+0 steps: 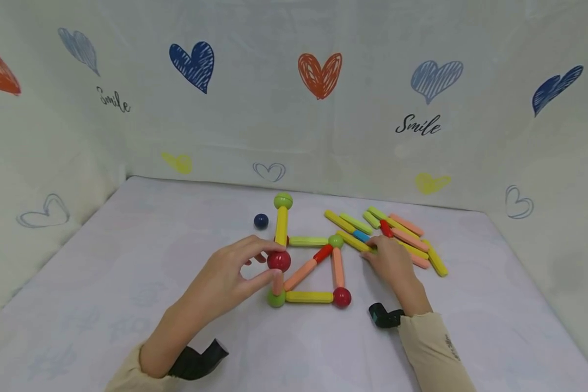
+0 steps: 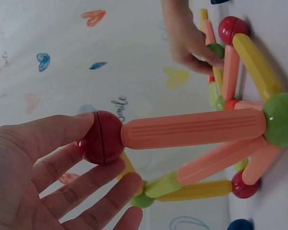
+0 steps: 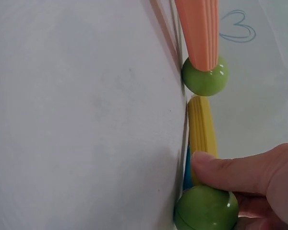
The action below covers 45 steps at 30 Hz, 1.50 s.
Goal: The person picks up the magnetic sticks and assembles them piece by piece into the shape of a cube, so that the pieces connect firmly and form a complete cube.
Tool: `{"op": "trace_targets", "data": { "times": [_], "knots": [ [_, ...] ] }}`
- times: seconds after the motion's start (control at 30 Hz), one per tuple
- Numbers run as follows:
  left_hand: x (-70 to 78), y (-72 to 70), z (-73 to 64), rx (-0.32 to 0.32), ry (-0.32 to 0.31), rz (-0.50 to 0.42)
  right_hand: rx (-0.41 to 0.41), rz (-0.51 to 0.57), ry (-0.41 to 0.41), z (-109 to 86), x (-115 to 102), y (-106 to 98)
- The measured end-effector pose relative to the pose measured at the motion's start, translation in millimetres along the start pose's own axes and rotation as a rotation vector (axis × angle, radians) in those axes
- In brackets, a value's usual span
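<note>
Here, the left hand (image 1: 230,276) pinches the red ball (image 1: 279,261) atop an upright peach rod (image 2: 194,128), near left on the frame (image 1: 310,296); a sideways tug could break that joint. Right of the frame, the right hand (image 1: 393,265) pinches a yellow rod (image 3: 202,124); rushing might scatter nearby rods (image 1: 410,239).

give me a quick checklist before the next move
1. Left hand holding the red ball: ok, pinched.
2. Salmon stick meeting that ball: ok, touching.
3. Its other end on the lower green ball: ok, touching.
4. Right hand gripping the yellow stick: cannot tell, thumb on it, other side hidden.
5. Nearby green ball fixed to that stick: cannot tell.
6. Dark blue ball joined to a stick: not ok, lies apart.
</note>
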<state>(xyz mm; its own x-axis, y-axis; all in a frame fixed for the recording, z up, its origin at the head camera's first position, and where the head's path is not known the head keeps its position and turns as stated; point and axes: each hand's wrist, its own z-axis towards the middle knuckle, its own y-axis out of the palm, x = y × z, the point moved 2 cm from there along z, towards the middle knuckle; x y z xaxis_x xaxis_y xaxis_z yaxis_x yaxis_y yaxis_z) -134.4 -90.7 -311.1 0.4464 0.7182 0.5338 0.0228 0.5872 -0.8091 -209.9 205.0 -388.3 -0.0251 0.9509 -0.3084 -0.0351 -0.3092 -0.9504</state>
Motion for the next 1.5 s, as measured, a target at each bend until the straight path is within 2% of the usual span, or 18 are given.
{"op": "trace_targets", "data": {
  "times": [0.13, 0.37, 0.5, 0.67, 0.83, 0.93, 1.2, 1.3, 1.5],
  "knots": [
    [0.4, -0.5, -0.5, 0.006, -0.001, 0.007, 0.011, -0.006, 0.016, 0.1, 2, -2],
    [0.6, -0.6, -0.7, 0.007, -0.003, 0.006, 0.058, 0.053, 0.020, 0.0, 6, -4],
    [0.4, -0.3, -0.6, 0.004, -0.005, -0.003, 0.032, 0.082, 0.022, -1.1, 7, -10],
    [-0.2, 0.2, -0.6, 0.000, -0.006, -0.012, -0.008, 0.111, 0.017, -8.1, 0, -25],
    [-0.7, -0.2, -0.9, 0.005, -0.001, -0.017, -0.011, 0.142, -0.030, -22.2, -16, -47],
    [-1.2, -0.7, -1.7, 0.009, 0.009, -0.020, 0.000, 0.183, -0.101, -32.9, -27, -59],
    [-1.5, -1.1, -1.5, 0.007, 0.016, -0.021, 0.029, 0.275, -0.387, -62.4, -52, -81],
    [-1.4, -1.2, -1.1, 0.005, 0.015, -0.019, 0.016, 0.285, -0.437, -68.4, -56, -84],
    [-1.2, -0.9, -1.0, 0.010, 0.025, -0.028, -0.004, 0.288, -0.460, -73.8, -63, -83]
  ]
}}
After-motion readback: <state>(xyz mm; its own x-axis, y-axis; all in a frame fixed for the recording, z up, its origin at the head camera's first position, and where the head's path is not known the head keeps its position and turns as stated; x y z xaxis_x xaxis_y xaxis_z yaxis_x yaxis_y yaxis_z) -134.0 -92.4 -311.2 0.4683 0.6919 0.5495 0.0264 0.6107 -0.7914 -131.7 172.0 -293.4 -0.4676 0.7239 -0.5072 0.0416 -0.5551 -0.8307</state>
